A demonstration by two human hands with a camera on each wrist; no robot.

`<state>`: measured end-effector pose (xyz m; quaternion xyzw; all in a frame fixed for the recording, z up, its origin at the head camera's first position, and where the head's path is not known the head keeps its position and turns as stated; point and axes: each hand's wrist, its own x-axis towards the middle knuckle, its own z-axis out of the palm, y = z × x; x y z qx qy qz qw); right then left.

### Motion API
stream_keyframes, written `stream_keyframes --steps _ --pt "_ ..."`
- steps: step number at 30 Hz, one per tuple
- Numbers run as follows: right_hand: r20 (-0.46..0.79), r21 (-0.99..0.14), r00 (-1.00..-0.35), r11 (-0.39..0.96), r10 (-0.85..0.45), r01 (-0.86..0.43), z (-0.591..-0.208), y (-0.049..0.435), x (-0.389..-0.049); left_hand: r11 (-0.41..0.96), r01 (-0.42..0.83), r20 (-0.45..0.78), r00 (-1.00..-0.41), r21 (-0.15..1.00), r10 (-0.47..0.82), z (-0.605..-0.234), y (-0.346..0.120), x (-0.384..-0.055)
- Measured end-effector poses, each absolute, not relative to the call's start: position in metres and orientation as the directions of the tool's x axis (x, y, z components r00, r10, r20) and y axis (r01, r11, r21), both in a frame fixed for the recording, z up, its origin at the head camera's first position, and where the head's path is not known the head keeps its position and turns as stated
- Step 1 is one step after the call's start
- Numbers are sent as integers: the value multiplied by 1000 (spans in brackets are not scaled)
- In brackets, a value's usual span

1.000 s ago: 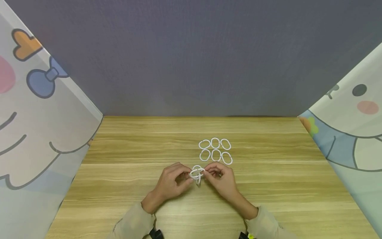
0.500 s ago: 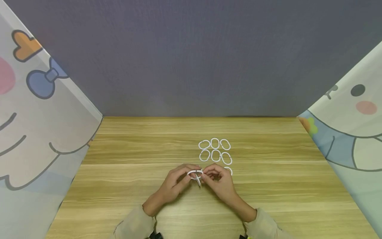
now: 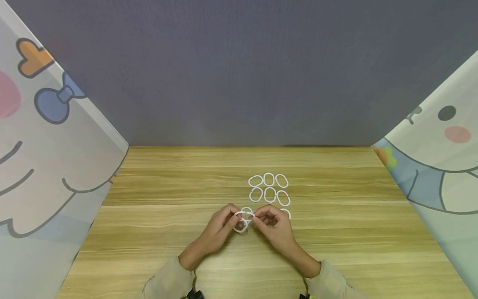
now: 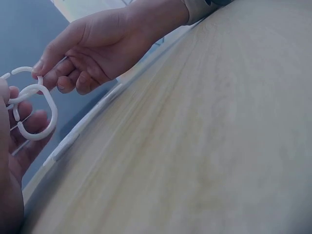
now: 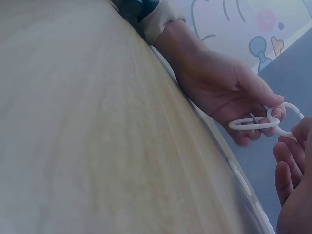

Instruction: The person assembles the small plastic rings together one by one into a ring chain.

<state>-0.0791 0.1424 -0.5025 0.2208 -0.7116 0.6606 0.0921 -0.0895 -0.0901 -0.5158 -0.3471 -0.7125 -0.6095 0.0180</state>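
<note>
Between both hands is a white split ring (image 3: 251, 213), its small gap facing away from the body. My left hand (image 3: 216, 232) pinches its left end between thumb and fingers. My right hand (image 3: 276, 228) pinches the right end. A second white split ring (image 3: 241, 231) hangs linked through it on the left, beside the left fingers. In the left wrist view this linked ring (image 4: 54, 109) shows its own gap, and the right hand (image 4: 105, 46) grips the first ring. The right wrist view shows the linked ring (image 5: 253, 127) across the left hand's (image 5: 214, 83) fingers.
Several loose white split rings (image 3: 264, 194) lie in two rows on the wooden table (image 3: 168, 187) beyond the hands. One more ring (image 3: 288, 212) is partly hidden by the right hand. A grey panel (image 3: 239, 83) stands behind the table, with cartoon-printed panels (image 3: 56, 166) at the sides.
The linked ring has turned from nearly edge-on to face up and now hangs farther left. The left fingers have shifted around the rings. A loose ring beside the right hand has come into view.
</note>
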Motion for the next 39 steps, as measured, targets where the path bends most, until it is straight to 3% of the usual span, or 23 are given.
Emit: stream_keyframes --steps 14,22,26,31,35,39 --pt "390 -911 -914 96 -113 -401 -505 142 -80 151 539 461 -810 829 362 -518 -93 -88" --pt "472 -851 -868 176 -152 -494 -508 145 -85 270 515 444 -850 813 283 -518 -98 -83" --pt "544 -741 -818 350 -189 -573 -510 148 -90 327 506 457 -862 798 220 -520 -100 -82" --pt "598 -500 -724 545 -345 -673 -511 153 -97 373 491 469 -870 787 154 -521 -104 -83" --pt "587 -382 -668 572 -457 -726 -512 155 -99 433 445 453 -887 784 91 -522 -104 -85" --pt "575 -370 -651 553 -496 -747 -514 156 -99 493 388 413 -909 779 64 -521 -103 -84"
